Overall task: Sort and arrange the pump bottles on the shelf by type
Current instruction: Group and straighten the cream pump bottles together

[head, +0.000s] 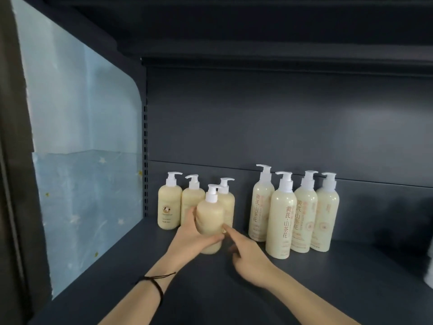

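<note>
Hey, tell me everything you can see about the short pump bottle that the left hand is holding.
The short pump bottle is squat, round-shouldered and cream-coloured, seemingly glossy plastic, with a white pump head whose spout points right. It stands about upright in front of three matching short bottles, left of the tall bottles. The left hand grips it from the left, and the right hand touches its lower right side with its index finger. Whether it rests on the shelf is unclear.
</note>
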`<state>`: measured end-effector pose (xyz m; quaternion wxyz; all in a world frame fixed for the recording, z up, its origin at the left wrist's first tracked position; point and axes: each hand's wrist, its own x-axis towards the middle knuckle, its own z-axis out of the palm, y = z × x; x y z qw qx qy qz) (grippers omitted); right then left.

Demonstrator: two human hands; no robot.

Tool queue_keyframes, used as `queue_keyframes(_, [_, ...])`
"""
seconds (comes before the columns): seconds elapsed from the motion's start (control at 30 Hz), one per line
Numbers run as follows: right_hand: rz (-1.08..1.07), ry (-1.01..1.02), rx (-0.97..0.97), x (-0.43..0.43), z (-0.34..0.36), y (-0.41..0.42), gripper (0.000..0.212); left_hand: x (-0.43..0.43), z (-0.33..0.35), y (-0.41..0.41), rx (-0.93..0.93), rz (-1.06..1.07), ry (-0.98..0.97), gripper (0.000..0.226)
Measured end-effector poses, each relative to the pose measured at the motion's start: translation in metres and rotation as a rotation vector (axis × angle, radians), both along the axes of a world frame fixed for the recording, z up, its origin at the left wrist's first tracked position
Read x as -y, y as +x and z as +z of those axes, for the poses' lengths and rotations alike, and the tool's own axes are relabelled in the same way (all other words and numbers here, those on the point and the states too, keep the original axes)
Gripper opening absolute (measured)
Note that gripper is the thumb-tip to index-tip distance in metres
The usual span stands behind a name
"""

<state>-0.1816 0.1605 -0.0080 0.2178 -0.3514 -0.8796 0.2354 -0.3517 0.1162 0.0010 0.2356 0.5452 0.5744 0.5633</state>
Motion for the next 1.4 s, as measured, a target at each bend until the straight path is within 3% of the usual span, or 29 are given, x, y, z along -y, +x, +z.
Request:
queue_keyframes(0.07, [0.101,-0.083,-0.016,0.002,-0.003,-0.017,0.078,0.004,-0.001,-0.017,0.028,0.045,0.011,0.078])
queue_keyframes(0.13, [0.121,-0.174,-0.157,0.002,-0.002,-0.032,0.07,0.006,-0.004,-0.036,0.025,0.119,-0.016,0.086])
queue_keyframes(0.23, [-0.241,-0.215,-0.564,-0.012,0.005,-0.051,0.044,0.005,-0.011,-0.063,0.022,0.144,-0.067,0.089])
queue_keyframes(0.3, [-0.458,-0.2,-0.716,-0.03,0.006,-0.059,0.042,0.005,-0.012,-0.076,0.03,0.09,-0.108,0.087])
queue_keyframes(0.4, [-0.486,-0.329,-0.676,-0.052,0.002,-0.065,0.08,0.003,-0.014,-0.093,0.015,0.015,-0.14,0.084])
queue_keyframes(0.47, [-0.392,-0.454,-0.672,-0.055,-0.001,-0.066,0.093,0.002,-0.016,-0.102,-0.015,0.038,-0.15,0.081])
queue_keyframes(0.57, [-0.279,-0.478,-0.649,-0.053,-0.007,-0.066,0.09,0.002,-0.019,-0.111,-0.024,0.05,-0.129,0.084])
queue_keyframes(0.7, [-0.429,-0.352,-0.524,-0.057,-0.012,-0.073,0.094,-0.001,-0.022,-0.118,0.05,0.04,-0.1,0.082])
queue_keyframes(0.8, [-0.428,-0.324,-0.4,-0.052,-0.014,-0.077,0.097,-0.007,-0.023,-0.107,0.11,0.021,-0.121,0.083])
queue_keyframes(0.97, [-0.394,-0.308,-0.454,-0.04,-0.013,-0.079,0.068,-0.014,-0.027,-0.093,-0.108,0.183,-0.137,0.112])
queue_keyframes(1.07, [-0.272,-0.385,-0.505,-0.035,-0.011,-0.078,0.059,-0.015,-0.028,-0.098,-0.037,0.181,-0.035,0.102])
queue_keyframes(1.2, [-0.156,-0.414,-0.479,-0.029,-0.011,-0.077,0.058,-0.008,-0.026,-0.107,0.085,0.127,-0.066,0.092])
queue_keyframes(1.33, [-0.099,-0.445,-0.496,-0.025,-0.004,-0.076,0.071,-0.004,-0.024,-0.118,0.009,0.126,-0.099,0.063])
queue_keyframes(1.4, [-0.084,-0.439,-0.496,-0.023,-0.003,-0.076,0.076,-0.004,-0.025,-0.118,-0.062,0.183,-0.11,0.061])
